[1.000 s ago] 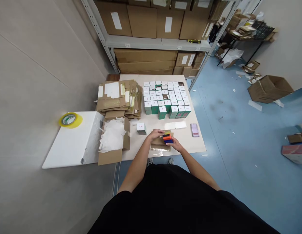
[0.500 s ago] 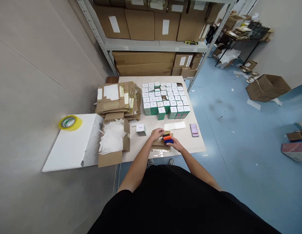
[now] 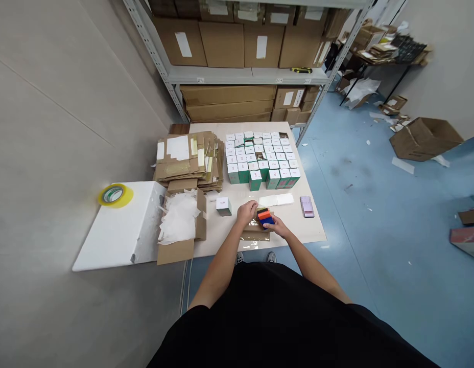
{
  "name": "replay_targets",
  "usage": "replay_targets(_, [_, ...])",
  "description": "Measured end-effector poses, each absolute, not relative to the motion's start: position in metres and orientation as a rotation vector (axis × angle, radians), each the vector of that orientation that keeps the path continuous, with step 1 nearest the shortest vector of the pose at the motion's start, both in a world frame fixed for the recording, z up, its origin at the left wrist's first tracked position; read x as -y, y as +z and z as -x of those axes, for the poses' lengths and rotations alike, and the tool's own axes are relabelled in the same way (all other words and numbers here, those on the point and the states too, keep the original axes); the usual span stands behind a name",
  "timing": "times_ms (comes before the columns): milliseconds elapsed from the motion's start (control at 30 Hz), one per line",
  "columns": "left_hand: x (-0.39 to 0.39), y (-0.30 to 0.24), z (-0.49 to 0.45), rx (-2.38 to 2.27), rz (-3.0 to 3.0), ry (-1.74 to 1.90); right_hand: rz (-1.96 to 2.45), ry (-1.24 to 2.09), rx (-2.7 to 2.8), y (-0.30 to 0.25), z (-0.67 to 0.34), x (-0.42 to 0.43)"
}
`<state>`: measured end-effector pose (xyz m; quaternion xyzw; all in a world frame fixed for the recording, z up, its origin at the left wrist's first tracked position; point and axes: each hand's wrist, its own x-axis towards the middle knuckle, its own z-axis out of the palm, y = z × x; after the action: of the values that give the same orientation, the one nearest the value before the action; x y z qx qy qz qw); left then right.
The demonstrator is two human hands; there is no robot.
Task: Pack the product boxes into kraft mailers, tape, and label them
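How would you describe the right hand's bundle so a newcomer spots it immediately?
Find the pale table in front of the shelving. Near its front edge, the right hand holds a bundle whose orange and blue bands stand out against brown cardboard.

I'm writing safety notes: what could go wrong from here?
The colored stack might slip from the right hand, perhaps over the nearby edge of the table. The left hand might bump the lone white-topped box close by. The yellow tape roll, at the edge of the white block, might slide off.
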<state>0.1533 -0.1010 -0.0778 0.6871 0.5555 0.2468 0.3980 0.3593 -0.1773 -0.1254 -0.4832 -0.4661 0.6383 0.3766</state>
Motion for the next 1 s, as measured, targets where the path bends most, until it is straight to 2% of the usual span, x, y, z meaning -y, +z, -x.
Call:
replay_targets(667, [0.098, -0.076, -0.149, -1.594, -1.703, 0.663, 1.235, 1.681, 1.207, -0.124, -0.361, 0.168])
replay_targets(833, [0.087, -0.07, -0.136, -1.394, -1.634, 0.663, 1.264, 1.714, 1.146, -0.131, -0.364, 0.176])
replay_targets(1000, [0.094, -0.075, -0.139, -1.254, -1.277, 0.816, 1.276, 1.75, 1.133, -0.134, -0.362, 0.181])
